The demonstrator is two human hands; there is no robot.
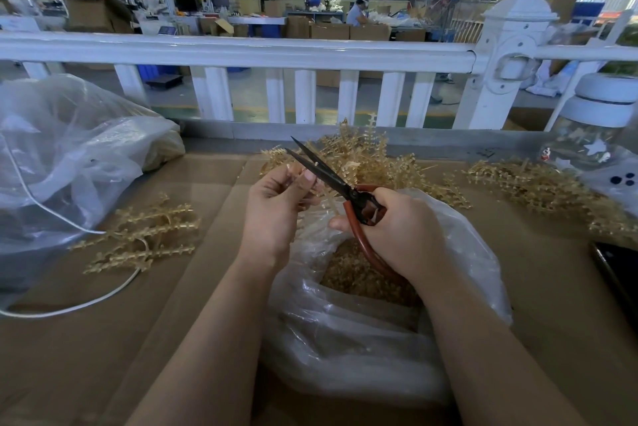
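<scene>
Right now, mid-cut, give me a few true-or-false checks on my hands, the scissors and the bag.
1. The right hand has its grip on the scissors at their red handles. True.
2. The scissor blades are fully closed. False: they stand apart at the tips.
3. The left hand pinches a golden sprig. True.
4. The plastic bag under the hands is empty. False: it holds golden cuttings.
5. The white cable lies to the right of the hands. False: it lies to the left of them.
</scene>
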